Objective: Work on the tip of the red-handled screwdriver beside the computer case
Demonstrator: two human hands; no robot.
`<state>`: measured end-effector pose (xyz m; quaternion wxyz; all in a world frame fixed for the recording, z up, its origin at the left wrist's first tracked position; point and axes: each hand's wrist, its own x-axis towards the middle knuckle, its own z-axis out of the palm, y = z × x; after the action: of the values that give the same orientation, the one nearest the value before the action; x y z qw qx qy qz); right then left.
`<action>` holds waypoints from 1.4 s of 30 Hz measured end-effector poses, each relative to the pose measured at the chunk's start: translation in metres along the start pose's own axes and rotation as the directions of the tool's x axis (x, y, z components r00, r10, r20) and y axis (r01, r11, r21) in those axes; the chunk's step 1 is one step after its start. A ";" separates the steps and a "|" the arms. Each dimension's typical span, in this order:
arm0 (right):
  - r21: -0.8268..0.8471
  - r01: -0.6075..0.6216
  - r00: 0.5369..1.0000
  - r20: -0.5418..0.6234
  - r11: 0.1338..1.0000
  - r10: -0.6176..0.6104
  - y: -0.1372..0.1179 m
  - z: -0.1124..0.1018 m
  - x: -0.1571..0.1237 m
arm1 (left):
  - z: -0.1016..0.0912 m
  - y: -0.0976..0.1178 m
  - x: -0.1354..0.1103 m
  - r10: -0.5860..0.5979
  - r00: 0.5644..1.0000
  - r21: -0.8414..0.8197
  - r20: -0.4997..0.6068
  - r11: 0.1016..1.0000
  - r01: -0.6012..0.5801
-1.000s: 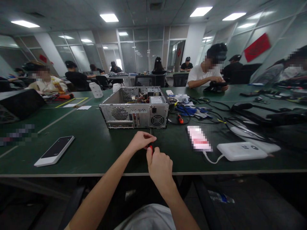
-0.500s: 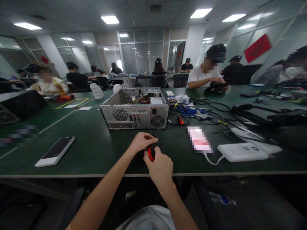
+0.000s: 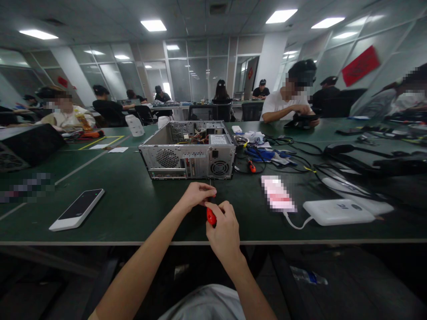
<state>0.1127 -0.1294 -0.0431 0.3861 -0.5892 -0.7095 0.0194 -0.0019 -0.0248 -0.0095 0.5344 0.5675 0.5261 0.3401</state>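
Note:
A screwdriver (image 3: 211, 217) with a red and black handle is held between both hands, in front of an opened computer case (image 3: 200, 153). My right hand (image 3: 224, 229) is closed round the rear of the handle, its red end showing between thumb and fingers. Further forward, my left hand (image 3: 199, 195) pinches the front part of the screwdriver. A thin shaft points away from me toward the lower edge of the case's back panel; whether its tip touches anything is hidden. Wires and a metal power supply (image 3: 218, 139) show inside the open top.
To the left lies a white handheld device (image 3: 78, 209). On the right are a lit phone (image 3: 277, 194), a cabled white power bank (image 3: 338, 212), another red screwdriver (image 3: 251, 167), blue gloves (image 3: 270, 155) and tangled black cables. A co-worker (image 3: 283, 104) sits across the table.
The fingers of my right hand have shifted on the handle, and more of its red end shows. My left hand has moved very slightly, still pinching the front.

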 end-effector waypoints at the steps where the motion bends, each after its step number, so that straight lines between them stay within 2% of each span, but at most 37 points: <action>1: -0.001 0.005 1.000 0.012 1.000 -0.005 -0.001 -0.001 0.000 | 0.000 0.000 0.000 -0.018 1.000 -0.037 -0.006 0.999 0.017; 5: -0.021 -0.039 0.998 0.042 0.999 0.040 -0.006 -0.008 0.000 | 0.000 0.003 -0.002 -0.099 0.995 -0.168 0.006 0.981 0.098; 9: 0.065 -0.129 0.990 0.067 0.990 0.124 -0.007 -0.011 0.000 | 0.000 0.005 0.001 -0.133 0.991 -0.262 0.033 0.955 0.137; 11: 0.090 -0.149 0.988 0.063 0.985 0.143 -0.006 -0.010 0.000 | 0.000 0.005 0.002 -0.139 0.989 -0.229 0.048 0.962 0.147; 13: 0.082 -0.118 0.992 0.055 0.990 0.114 -0.005 -0.009 0.000 | 0.000 0.003 0.002 -0.130 0.990 -0.151 0.056 0.979 0.138; 18: -0.067 -0.020 0.998 0.065 0.998 0.024 -0.007 -0.008 -0.001 | 0.002 0.000 0.001 -0.016 0.998 -0.001 0.053 1.000 0.016; 24: -0.111 0.002 0.998 0.068 0.994 0.005 -0.009 -0.010 0.000 | 0.002 -0.001 0.003 -0.037 0.998 -0.070 0.044 0.997 0.040; 30: -0.049 -0.124 0.991 0.035 0.991 0.126 -0.005 -0.004 0.002 | 0.002 -0.002 0.004 -0.071 0.994 -0.126 0.079 0.989 0.081; 34: -0.077 -0.040 0.999 -0.003 0.996 0.040 -0.001 -0.001 0.001 | 0.003 -0.003 0.004 -0.091 0.992 -0.109 0.093 0.989 0.101; 38: -0.103 0.026 1.000 -0.001 0.994 -0.026 -0.001 -0.002 0.000 | 0.002 -0.005 0.006 -0.014 0.998 -0.022 0.060 1.000 0.016; 42: -0.107 0.054 0.999 0.006 0.993 -0.054 -0.002 -0.003 0.000 | 0.001 -0.007 0.007 -0.006 0.998 -0.030 0.055 1.000 0.008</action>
<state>0.1126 -0.1314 -0.0404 0.3535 -0.5895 -0.7257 -0.0282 -0.0005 -0.0190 -0.0174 0.5585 0.5665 0.5079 0.3304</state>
